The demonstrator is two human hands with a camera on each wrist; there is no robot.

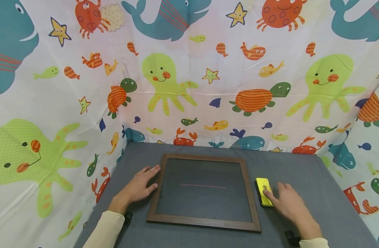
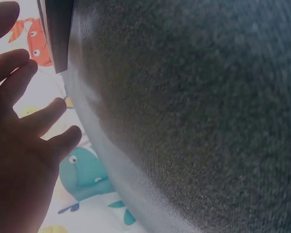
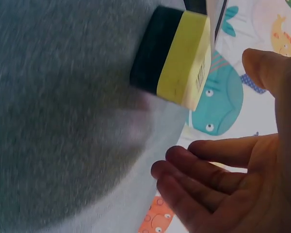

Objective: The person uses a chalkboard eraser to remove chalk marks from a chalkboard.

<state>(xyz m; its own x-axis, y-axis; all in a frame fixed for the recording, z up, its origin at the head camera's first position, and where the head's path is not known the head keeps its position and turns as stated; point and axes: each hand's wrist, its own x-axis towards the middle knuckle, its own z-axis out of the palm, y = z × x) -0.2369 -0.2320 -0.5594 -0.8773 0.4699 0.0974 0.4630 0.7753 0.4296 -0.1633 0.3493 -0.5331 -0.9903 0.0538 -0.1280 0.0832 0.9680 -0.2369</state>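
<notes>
A chalkboard (image 1: 204, 206) in a brown wooden frame lies flat, a thin pink line (image 1: 203, 186) drawn across its middle. My left hand (image 1: 136, 187) is beside the board's left edge, fingers spread and fingertips right at the frame. In the left wrist view those fingers (image 2: 53, 116) are extended, with a corner of the frame (image 2: 58, 34) beyond them. To the right of the board sits a yellow and black board eraser (image 1: 264, 193). Over its right side hovers my right hand (image 1: 290, 206); the right wrist view shows its thumb and fingers apart, with a gap to the eraser (image 3: 184, 58).
A grey cloth-covered table (image 1: 133, 227) bears the board and eraser. Behind it and on both sides hangs a white curtain (image 1: 183, 131) printed with sea animals, meeting the table's far edge. Black wrist bands (image 1: 291, 237) show by the cream sleeves (image 1: 105, 229).
</notes>
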